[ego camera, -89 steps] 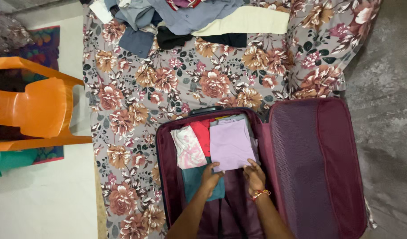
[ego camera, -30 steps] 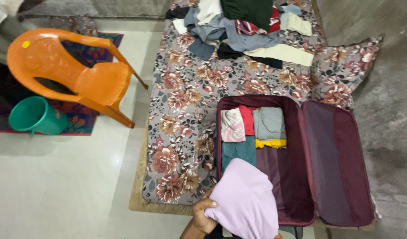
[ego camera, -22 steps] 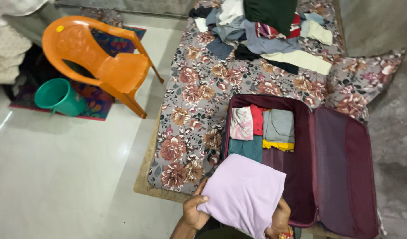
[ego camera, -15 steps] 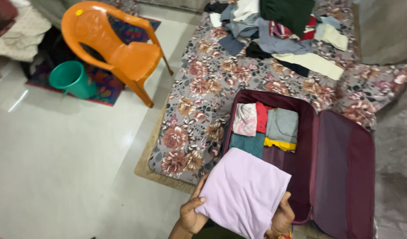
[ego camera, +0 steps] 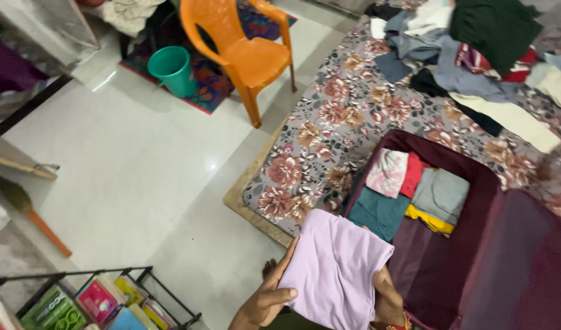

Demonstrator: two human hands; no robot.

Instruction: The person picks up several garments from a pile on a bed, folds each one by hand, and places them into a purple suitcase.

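Both hands, left hand (ego camera: 269, 297) and right hand (ego camera: 387, 297), still grip the folded lilac cloth (ego camera: 335, 271). It was lying in the open suitcase (ego camera: 476, 183) three seconds ago; now it is lifted out.

An orange plastic chair (ego camera: 247, 52) stands beside a green bucket (ego camera: 172, 70); loose clothes (ego camera: 469, 49) lie heaped on the floral bed (ego camera: 347, 122).
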